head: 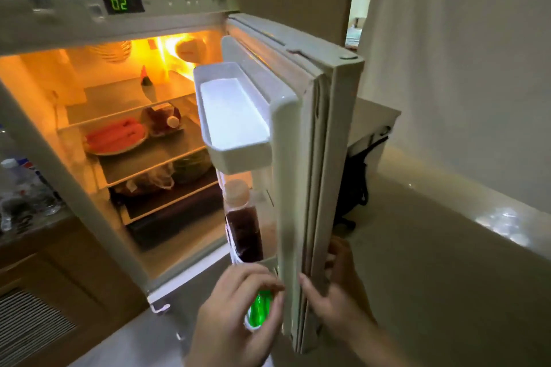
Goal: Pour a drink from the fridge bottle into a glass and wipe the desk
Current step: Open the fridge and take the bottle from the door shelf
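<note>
The small fridge stands open, its door point(310, 158) swung out to the right. My right hand point(337, 298) grips the door's lower edge. My left hand point(235, 316) is closed around a green bottle point(258, 308) at the bottom of the door, low by the door shelf. A bottle of dark red drink point(243, 223) with a pale cap stands upright in the lower door shelf, just above my left hand. No glass is visible.
An empty white door tray point(235, 119) sits in the upper door. Inside, glass shelves hold a plate of red food point(114, 135), a bagged item and a small bottle point(144, 77). Water bottles point(21, 188) stand on a counter at left. A black bag point(354, 185) lies behind the door.
</note>
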